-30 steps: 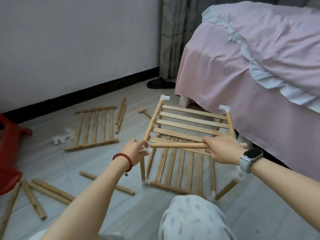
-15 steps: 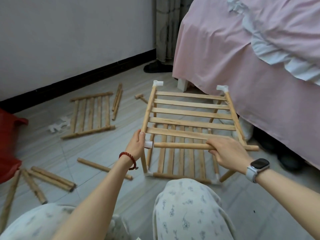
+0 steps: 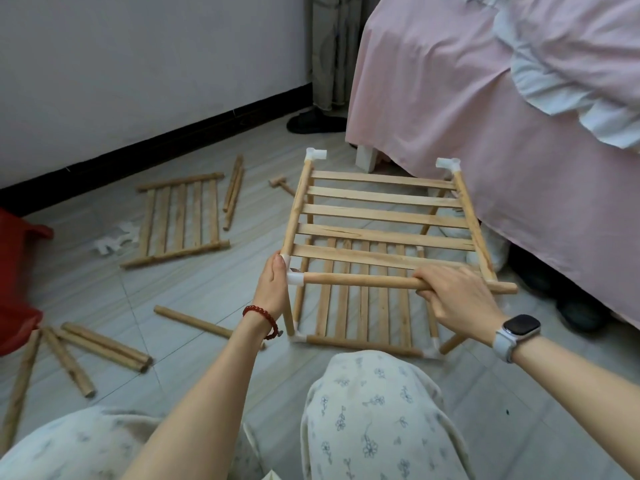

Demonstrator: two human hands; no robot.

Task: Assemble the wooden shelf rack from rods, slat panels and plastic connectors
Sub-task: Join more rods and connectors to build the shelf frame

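The half-built rack [image 3: 377, 258] stood on the floor near the bed [image 3: 485, 133]. The right hand [image 3: 457, 299] gripped a front rod [image 3: 363, 280], its left end in a white connector [image 3: 295, 279] that the left hand [image 3: 273, 289] pressed with straight fingers. Judging by this, a crossbar was being seated; its free right end probably needed a connector next.

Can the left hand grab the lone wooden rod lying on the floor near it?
Probably yes. The left hand rests against the white plastic corner connector, and the lone wooden rod lies on bare floor just below and left of that wrist, with nothing over it. It would have to let go first.
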